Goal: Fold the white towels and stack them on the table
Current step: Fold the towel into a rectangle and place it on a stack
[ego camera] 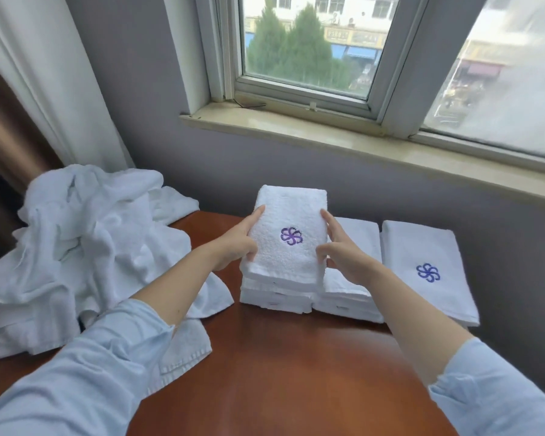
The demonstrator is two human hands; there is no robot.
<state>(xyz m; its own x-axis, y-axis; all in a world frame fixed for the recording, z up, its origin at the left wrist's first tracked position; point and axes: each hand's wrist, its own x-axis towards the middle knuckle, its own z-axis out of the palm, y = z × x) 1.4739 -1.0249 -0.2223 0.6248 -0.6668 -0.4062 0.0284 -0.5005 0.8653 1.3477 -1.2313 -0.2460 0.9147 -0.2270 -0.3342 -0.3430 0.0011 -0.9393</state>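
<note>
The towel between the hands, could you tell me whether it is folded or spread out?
Folded: the towel is a compact rectangle, emblem up, on top of a stack, the left hand and right hand holding its sides.

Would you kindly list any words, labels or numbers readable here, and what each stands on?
No text is readable.
On the top folded towel: purple pinwheel emblem, no letters.
On the right towel: blue pinwheel emblem, no letters.
The shop signs outside: too blurred to read.
</note>
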